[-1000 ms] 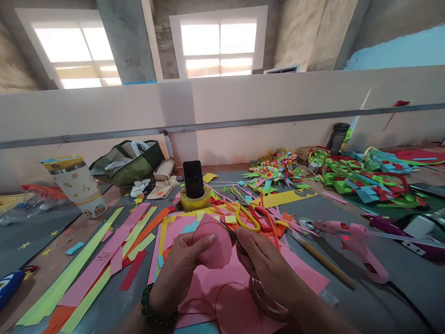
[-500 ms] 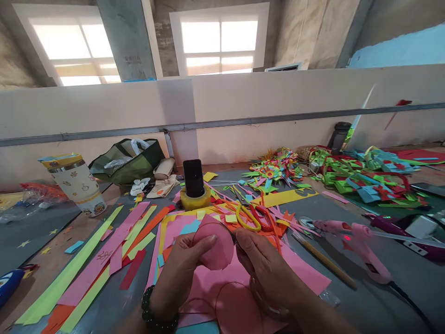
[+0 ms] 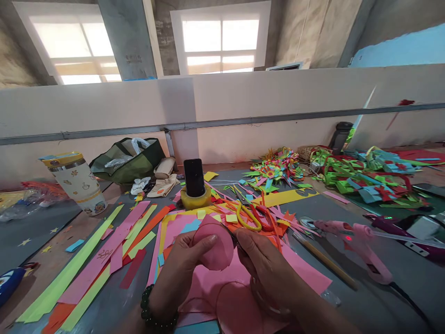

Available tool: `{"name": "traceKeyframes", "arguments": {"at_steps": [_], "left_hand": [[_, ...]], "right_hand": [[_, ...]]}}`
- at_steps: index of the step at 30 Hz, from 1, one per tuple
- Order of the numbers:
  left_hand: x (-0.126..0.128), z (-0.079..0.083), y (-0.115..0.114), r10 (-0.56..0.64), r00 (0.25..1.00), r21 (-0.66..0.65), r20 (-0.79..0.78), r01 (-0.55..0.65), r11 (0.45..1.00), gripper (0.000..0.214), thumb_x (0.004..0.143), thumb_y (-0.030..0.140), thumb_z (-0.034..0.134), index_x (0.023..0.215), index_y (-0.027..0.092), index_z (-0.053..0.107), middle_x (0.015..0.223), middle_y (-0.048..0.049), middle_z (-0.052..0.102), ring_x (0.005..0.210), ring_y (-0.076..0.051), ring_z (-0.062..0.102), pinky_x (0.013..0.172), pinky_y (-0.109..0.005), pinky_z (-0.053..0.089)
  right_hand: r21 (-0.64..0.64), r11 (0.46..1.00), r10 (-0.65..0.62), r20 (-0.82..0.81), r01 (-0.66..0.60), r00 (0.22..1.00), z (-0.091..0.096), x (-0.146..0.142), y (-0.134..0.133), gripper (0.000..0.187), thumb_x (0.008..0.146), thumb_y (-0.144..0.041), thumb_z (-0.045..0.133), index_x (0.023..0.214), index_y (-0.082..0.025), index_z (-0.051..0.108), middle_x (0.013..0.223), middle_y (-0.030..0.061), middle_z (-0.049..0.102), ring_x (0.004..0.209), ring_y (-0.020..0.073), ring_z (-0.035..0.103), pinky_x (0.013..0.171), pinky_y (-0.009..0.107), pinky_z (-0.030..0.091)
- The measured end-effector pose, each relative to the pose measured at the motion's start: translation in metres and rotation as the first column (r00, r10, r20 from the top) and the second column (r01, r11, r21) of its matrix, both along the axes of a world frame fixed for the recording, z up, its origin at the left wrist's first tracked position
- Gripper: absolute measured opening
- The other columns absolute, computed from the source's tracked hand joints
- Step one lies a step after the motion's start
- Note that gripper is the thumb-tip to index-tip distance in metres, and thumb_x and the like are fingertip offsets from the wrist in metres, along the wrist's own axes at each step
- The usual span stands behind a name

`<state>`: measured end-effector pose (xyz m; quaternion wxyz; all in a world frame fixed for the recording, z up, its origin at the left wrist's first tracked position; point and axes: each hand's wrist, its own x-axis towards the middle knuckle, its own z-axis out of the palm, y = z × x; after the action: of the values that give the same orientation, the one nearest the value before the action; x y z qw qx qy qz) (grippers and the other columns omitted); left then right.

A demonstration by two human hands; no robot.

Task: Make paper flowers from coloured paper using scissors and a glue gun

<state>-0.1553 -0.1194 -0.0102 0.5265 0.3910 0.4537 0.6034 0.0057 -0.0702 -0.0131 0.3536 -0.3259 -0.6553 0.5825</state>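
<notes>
My left hand (image 3: pixel 189 260) pinches a pink paper piece (image 3: pixel 217 248), thumb on its face. The piece is rounded below, with a pointed corner at the top and a curved line drawn across it. At its right edge my right hand (image 3: pixel 259 260) is closed around scissors (image 3: pixel 232 235); only a little of their dark metal shows, the rest hidden by the fingers. Beneath the hands lies pink paper with a drawn circle (image 3: pixel 239 308). Under my right wrist is a clear round object (image 3: pixel 266 301), partly hidden.
Yellow-handled scissors (image 3: pixel 248 218) and red-handled scissors (image 3: pixel 266 218) lie among paper scraps. A phone (image 3: pixel 194 178) stands in a yellow tape roll (image 3: pixel 196 199). Rightward are a wooden stick (image 3: pixel 327 262) and a pink glue gun (image 3: pixel 365 253); leftward, paper strips (image 3: pixel 104 255) and a tumbler (image 3: pixel 78 185).
Both hands and the pink paper piece keep almost the same pose. The view has shifted very slightly.
</notes>
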Motion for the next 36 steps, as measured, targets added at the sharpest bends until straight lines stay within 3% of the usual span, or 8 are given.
{"name": "traceKeyframes", "arguments": {"at_steps": [10, 16, 20, 23, 27, 36], "left_hand": [[-0.003, -0.002, 0.002, 0.036, 0.993, -0.04, -0.109, -0.041, 0.998, 0.034, 0.071, 0.045, 0.071, 0.07, 0.012, 0.07, 0.059, -0.0013, 0.057, 0.055, -0.01, 0.041, 0.051, -0.021, 0.032], [-0.001, 0.003, -0.001, -0.067, 0.993, -0.008, -0.094, 0.067, 0.998, 0.029, 0.079, 0.042, 0.065, 0.073, 0.014, 0.071, 0.064, -0.0008, 0.058, 0.059, -0.009, 0.041, 0.054, -0.02, 0.031], [-0.002, 0.001, 0.001, 0.002, 0.994, -0.011, -0.112, -0.003, 1.0, 0.031, 0.075, 0.042, 0.069, 0.065, 0.013, 0.068, 0.054, 0.0022, 0.05, 0.054, -0.008, 0.037, 0.05, -0.019, 0.029], [-0.003, 0.001, 0.002, 0.042, 0.993, -0.009, -0.107, -0.043, 0.999, 0.031, 0.071, 0.043, 0.072, 0.071, 0.012, 0.072, 0.06, -0.0005, 0.058, 0.057, -0.009, 0.042, 0.053, -0.02, 0.034], [-0.002, 0.001, 0.0, 0.054, 0.991, -0.004, -0.123, -0.055, 0.998, 0.033, 0.069, 0.044, 0.074, 0.073, 0.011, 0.071, 0.066, -0.0031, 0.062, 0.062, -0.011, 0.046, 0.058, -0.022, 0.037], [0.0, 0.001, -0.001, 0.035, 0.988, -0.012, -0.152, -0.037, 0.999, 0.033, 0.07, 0.045, 0.072, 0.069, 0.012, 0.067, 0.061, -0.0003, 0.055, 0.056, -0.008, 0.039, 0.051, -0.02, 0.03]], "right_hand": [[0.109, 0.994, -0.029, 0.098, 0.019, 0.995, -0.001, 0.0, 0.0, 0.047, 0.092, -0.058, 0.035, 0.077, -0.019, 0.055, 0.067, -0.0016, 0.041, 0.06, 0.012, 0.035, 0.055, 0.023, 0.035], [0.061, 0.997, 0.033, 0.124, -0.041, 0.992, 0.004, 0.003, 0.0, 0.045, 0.094, -0.056, 0.034, 0.084, -0.019, 0.057, 0.062, -0.0039, 0.036, 0.058, 0.011, 0.031, 0.053, 0.024, 0.029], [0.046, 0.998, 0.029, 0.092, -0.033, 0.995, 0.003, 0.003, 0.0, 0.045, 0.093, -0.057, 0.037, 0.082, -0.019, 0.058, 0.064, -0.0028, 0.039, 0.059, 0.0113, 0.033, 0.054, 0.023, 0.032], [0.024, 0.999, 0.023, 0.026, -0.024, 0.999, 0.0, 0.002, 0.0, 0.046, 0.091, -0.059, 0.039, 0.08, -0.018, 0.058, 0.068, -0.0011, 0.042, 0.062, 0.0118, 0.038, 0.054, 0.023, 0.035], [0.012, 1.0, 0.002, 0.001, -0.002, 1.0, -0.006, 0.001, 0.0, 0.046, 0.089, -0.06, 0.042, 0.078, -0.018, 0.056, 0.068, -0.0005, 0.044, 0.064, 0.0121, 0.042, 0.055, 0.023, 0.038], [0.054, 0.998, -0.03, 0.051, 0.028, 0.998, -0.008, 0.001, 0.002, 0.046, 0.09, -0.06, 0.04, 0.078, -0.018, 0.054, 0.071, 0.0002, 0.047, 0.064, 0.0123, 0.042, 0.056, 0.023, 0.039]]}}
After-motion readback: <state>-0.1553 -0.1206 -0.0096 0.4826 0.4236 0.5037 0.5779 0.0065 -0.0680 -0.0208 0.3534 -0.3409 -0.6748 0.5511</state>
